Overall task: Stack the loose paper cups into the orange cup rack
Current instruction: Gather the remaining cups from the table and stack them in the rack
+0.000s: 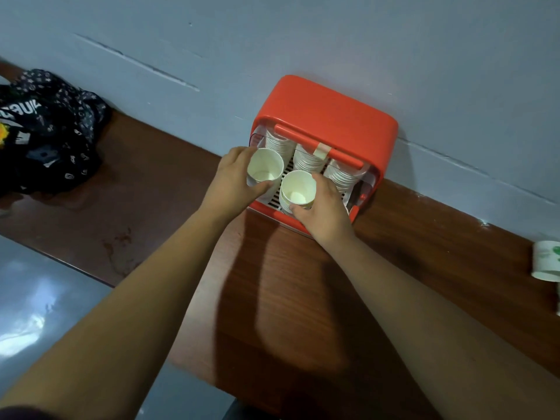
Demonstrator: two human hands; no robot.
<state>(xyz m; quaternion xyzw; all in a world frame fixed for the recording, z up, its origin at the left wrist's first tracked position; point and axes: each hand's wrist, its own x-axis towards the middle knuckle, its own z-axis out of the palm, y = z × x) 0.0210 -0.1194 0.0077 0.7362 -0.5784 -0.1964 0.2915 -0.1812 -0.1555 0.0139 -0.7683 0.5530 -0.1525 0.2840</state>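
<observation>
The orange cup rack (327, 110) stands against the wall on a brown wooden counter, its clear front lid raised. Inside it, three tall stacks of white paper cups (309, 160) fill the back row. My left hand (233, 180) grips a white cup stack (265, 165) at the rack's front left. My right hand (324, 207) holds a second cup stack (298, 187) at the front middle, over the slotted white floor. Both top cups face up and are empty. A loose cup (545, 265) with green print lies on the counter at the far right edge.
A dark patterned bag (45, 128) sits on the counter at far left. The wooden counter (272, 283) runs diagonally along a pale blue wall. A shiny grey floor (45, 313) lies below the counter's near edge at left.
</observation>
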